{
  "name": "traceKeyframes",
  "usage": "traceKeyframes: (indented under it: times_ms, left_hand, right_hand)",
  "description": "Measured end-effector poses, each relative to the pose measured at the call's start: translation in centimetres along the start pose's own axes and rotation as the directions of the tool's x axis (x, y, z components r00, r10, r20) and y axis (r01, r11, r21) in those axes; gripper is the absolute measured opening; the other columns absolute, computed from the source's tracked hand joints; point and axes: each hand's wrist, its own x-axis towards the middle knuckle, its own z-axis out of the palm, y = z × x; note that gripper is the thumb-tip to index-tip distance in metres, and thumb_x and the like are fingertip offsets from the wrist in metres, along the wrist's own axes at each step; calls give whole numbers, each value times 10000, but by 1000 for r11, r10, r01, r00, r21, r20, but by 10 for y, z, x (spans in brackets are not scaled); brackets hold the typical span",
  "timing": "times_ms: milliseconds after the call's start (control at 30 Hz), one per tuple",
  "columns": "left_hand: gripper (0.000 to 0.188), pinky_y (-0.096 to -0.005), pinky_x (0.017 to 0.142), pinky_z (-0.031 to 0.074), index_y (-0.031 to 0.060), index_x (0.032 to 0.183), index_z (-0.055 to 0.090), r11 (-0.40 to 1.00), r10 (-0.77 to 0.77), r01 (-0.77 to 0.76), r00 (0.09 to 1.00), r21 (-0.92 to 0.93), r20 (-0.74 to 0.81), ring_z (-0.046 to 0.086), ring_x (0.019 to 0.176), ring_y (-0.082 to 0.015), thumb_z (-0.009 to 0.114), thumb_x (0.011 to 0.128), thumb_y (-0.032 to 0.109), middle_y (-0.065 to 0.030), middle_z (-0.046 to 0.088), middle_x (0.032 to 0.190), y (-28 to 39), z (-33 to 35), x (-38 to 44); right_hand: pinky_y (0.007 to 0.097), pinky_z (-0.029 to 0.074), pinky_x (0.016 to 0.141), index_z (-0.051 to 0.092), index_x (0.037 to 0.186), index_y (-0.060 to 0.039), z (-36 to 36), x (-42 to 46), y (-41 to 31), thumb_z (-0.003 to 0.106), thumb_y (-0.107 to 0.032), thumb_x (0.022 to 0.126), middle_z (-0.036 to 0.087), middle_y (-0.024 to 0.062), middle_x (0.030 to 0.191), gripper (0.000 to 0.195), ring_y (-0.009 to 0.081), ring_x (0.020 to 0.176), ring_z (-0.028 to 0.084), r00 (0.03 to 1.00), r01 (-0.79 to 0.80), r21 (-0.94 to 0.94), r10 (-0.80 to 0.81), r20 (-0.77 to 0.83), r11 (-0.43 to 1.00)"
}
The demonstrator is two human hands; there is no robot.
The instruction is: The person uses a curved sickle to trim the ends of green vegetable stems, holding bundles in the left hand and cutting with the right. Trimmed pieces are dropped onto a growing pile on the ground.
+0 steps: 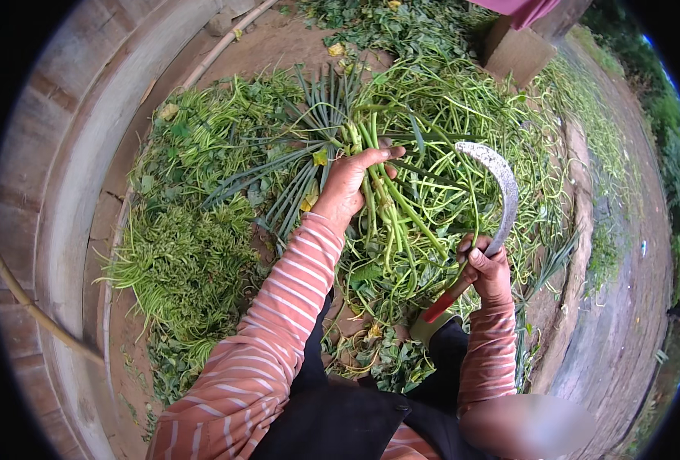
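My left hand point(354, 175) grips a bundle of green plant stems point(387, 207), whose lower ends splay toward my right knee. In my right hand point(486, 267) is a sickle point(503, 184); its curved, worn metal blade arcs upward and its handle has a red end point(438, 307). A single long green stem point(471, 195) also runs down to the right hand's fingers, beside the blade. Beneath both hands spreads a heap of loose green stems and vines point(449, 109). A fan-shaped palm leaf point(299, 167) lies behind my left wrist.
Piled bunches of greens point(196, 259) lie on the left, beside a bamboo pole point(225, 43) and a curved concrete ledge point(81, 190). A wooden post on a block point(518, 52) stands at the upper right. Beyond a log point(575, 190) runs a path point(633, 287).
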Motion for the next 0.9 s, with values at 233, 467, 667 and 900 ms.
traceKeyframes:
  times_ms: [233,467,667,900]
  left_hand:
    - [471,-263,559,509,56,1197,407,942,205,-171,974,-288,94,546,608,-110,549,750,96,-103,559,1130,18,-27,6]
    - [543,-276,562,500,44,1228,362,925,297,-265,951,-272,83,566,635,-151,569,729,90,-136,528,1135,28,-26,-4]
    - [571,-287,620,480,53,1220,390,936,335,-314,933,-162,129,562,664,-160,593,687,71,-128,547,1054,33,-23,-7]
    - [433,-303,752,476,32,1089,521,925,380,-381,919,-14,106,564,894,-162,628,670,42,-80,601,975,35,-24,-14]
  right_hand:
    - [185,329,401,587,786,19,-9,-6,6,698,-209,718,583,121,758,263,90,468,459,990,-114,-165,125,61,980]
    - [186,324,403,607,832,14,-11,-2,8,682,-171,742,592,74,659,218,63,427,418,988,-144,-175,150,24,974]
    - [188,336,399,608,843,17,-15,-1,11,683,-162,742,602,80,657,219,67,424,434,983,-172,-199,180,26,965]
    - [194,331,377,600,833,17,-22,1,13,705,-143,714,604,95,648,225,73,400,434,990,-135,-184,126,-62,974]
